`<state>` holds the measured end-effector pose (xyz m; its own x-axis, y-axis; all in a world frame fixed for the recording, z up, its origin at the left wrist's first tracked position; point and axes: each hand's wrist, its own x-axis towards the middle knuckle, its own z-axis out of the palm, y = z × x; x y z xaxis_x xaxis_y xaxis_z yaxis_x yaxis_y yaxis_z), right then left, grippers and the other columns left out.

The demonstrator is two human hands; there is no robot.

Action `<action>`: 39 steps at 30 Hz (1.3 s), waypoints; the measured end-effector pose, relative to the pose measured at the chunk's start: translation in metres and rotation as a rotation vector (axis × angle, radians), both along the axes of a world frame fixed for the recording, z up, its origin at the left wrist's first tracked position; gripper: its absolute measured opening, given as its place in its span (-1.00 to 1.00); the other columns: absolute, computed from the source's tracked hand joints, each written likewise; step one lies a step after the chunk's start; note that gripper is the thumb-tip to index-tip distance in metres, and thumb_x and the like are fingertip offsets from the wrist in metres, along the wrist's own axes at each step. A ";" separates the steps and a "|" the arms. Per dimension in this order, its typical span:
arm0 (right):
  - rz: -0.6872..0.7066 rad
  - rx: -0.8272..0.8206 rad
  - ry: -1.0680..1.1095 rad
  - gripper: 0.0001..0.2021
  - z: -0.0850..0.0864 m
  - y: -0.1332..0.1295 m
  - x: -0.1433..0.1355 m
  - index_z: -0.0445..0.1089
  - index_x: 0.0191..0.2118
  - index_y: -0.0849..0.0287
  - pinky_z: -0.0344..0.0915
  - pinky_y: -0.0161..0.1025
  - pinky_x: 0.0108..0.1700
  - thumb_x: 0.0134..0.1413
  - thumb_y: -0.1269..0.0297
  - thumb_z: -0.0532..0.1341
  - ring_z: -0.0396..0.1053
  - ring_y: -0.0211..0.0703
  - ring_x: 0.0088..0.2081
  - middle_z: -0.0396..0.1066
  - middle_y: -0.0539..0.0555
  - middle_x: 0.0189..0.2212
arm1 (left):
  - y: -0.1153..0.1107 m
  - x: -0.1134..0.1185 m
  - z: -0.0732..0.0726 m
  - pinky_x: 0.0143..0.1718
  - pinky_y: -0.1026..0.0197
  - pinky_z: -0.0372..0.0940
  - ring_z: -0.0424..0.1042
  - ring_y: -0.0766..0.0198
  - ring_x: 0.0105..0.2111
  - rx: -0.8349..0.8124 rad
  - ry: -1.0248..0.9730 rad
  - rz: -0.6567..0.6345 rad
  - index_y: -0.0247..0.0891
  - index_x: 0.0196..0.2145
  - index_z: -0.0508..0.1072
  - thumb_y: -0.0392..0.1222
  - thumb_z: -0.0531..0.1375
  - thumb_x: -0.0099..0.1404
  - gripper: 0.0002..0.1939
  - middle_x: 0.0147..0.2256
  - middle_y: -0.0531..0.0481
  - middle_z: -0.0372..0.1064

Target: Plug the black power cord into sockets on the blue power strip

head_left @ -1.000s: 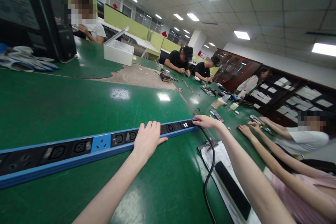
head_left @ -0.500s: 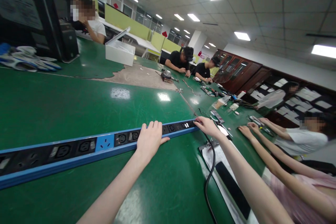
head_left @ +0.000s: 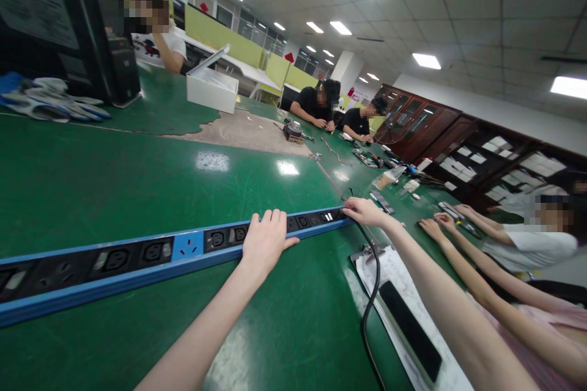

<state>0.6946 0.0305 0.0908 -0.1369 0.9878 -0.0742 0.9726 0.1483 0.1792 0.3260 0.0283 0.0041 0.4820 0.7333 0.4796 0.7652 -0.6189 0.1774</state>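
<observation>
A long power strip point(head_left: 188, 247) with a blue frame and black sockets lies across the green table, running from the left edge to the middle. My left hand point(head_left: 266, 239) is wrapped over it right of the blue socket, thumb stretched along the near side. At the strip's right end, my right hand point(head_left: 364, 212) is closed in a pinch where a black power cable point(head_left: 373, 284) comes out. The fingers partly hide the joint of cable and strip. From there the cable curves down toward me.
A clipboard with papers point(head_left: 394, 259) and a black phone-like slab point(head_left: 410, 330) lies right of the cable. Gloves point(head_left: 55, 101), a black computer case point(head_left: 46, 24) and a white box point(head_left: 211, 88) stand at back left. A co-worker's hands point(head_left: 435, 227) rest at right.
Both hands keep their places on the strip and the cable. The view has shifted slightly. In the background, a person at far right has moved rightward.
</observation>
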 end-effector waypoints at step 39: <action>-0.238 0.147 0.155 -0.59 -0.007 -0.033 0.054 0.38 -0.21 0.06 0.23 -0.28 -0.23 0.36 -0.14 -0.02 0.44 -0.11 -0.25 0.52 0.05 -0.27 | 0.002 0.005 -0.004 -0.10 -0.01 0.15 0.34 -0.07 -0.12 0.027 0.021 0.006 -0.32 -0.09 0.43 0.26 0.14 0.32 -0.46 -0.17 -0.24 0.39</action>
<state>0.7483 -0.0029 0.0841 0.1008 0.9921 0.0751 0.9942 -0.1032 0.0288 0.3306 0.0301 -0.0004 0.4877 0.7232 0.4891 0.7722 -0.6186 0.1447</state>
